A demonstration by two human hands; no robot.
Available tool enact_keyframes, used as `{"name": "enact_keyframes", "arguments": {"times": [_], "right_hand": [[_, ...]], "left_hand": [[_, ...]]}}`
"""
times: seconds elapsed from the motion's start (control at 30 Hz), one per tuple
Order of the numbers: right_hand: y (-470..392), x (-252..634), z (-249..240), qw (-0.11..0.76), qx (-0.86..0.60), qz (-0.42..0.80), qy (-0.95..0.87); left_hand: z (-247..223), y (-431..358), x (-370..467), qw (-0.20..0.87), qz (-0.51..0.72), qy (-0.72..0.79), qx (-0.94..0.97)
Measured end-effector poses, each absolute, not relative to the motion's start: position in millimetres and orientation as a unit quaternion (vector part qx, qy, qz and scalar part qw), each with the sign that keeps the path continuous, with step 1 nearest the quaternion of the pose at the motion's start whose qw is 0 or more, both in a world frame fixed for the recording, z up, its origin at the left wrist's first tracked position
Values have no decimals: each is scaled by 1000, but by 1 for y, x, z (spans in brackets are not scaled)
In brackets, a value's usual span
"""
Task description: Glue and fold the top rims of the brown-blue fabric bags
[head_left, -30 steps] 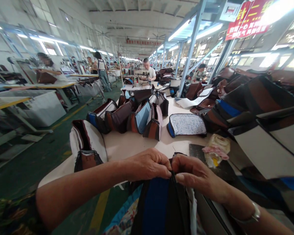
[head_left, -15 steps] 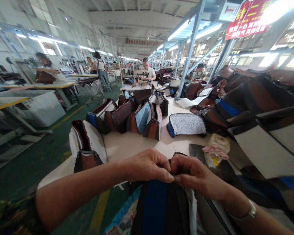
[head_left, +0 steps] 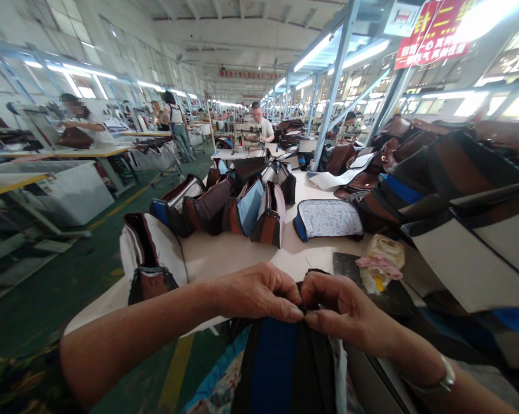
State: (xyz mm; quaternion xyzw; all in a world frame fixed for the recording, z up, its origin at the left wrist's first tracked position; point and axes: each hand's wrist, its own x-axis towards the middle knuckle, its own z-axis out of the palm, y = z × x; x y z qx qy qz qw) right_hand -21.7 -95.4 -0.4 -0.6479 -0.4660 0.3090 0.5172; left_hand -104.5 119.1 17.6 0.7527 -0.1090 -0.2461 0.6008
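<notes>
A dark bag piece with a blue stripe (head_left: 273, 362) lies at the bottom centre, below my hands. My left hand (head_left: 263, 292) pinches its dark top edge between thumb and fingers. Right beside it, my right hand (head_left: 343, 305) grips the same edge, the two thumbs almost touching. The fingertips hide the exact spot being held. A silver bracelet (head_left: 447, 374) circles my right wrist.
Several sewn pouches (head_left: 214, 207) stand on the pale table (head_left: 225, 253), with a patterned panel (head_left: 328, 218) to their right. A white pouch (head_left: 156, 241) stands front left. A plastic container (head_left: 382, 259) and piled bags (head_left: 458, 167) fill the right. A person (head_left: 259, 123) sits beyond.
Both hands keep hold of the dark edge; the thumbs have drawn very slightly apart. The whole view has shifted a little.
</notes>
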Motion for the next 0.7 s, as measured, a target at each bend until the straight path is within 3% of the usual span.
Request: {"name": "enact_keyframes", "arguments": {"times": [0.1,0.23,0.4,0.63,0.7], "right_hand": [[-95,-25,1,493,-685,241,-478],[-94,-29,-2,517,-677,247,-462],[-94,-28,-12,518,-680,224,-468],[-93,-26,-25,365,-737,64,-566],[-92,-27,-25,361,-747,68,-554]], "left_hand": [[17,117,-103,595,-241,-90,761],[19,111,-104,595,-235,-59,766],[22,106,-108,522,-188,-53,831],[20,103,-106,433,-138,-89,886],[20,102,-106,417,-116,-93,896]]}}
